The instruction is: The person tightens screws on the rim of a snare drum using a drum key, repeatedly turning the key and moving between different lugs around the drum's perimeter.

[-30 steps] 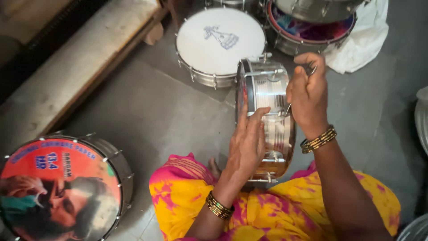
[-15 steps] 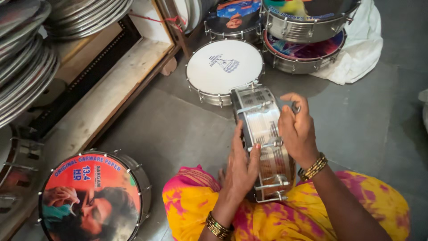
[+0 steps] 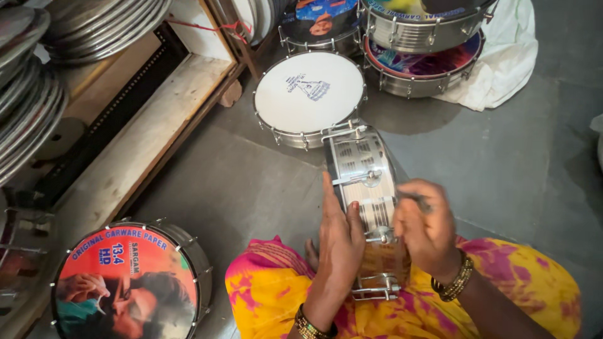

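Tool tip behind right hand [image 3: 427, 229]

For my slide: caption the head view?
Both hands, left and right, grip an upright steel drum over a lap.

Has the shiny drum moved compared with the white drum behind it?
Yes. The shiny drum now lies flatter, its top end touching the white drum; earlier it stood apart.
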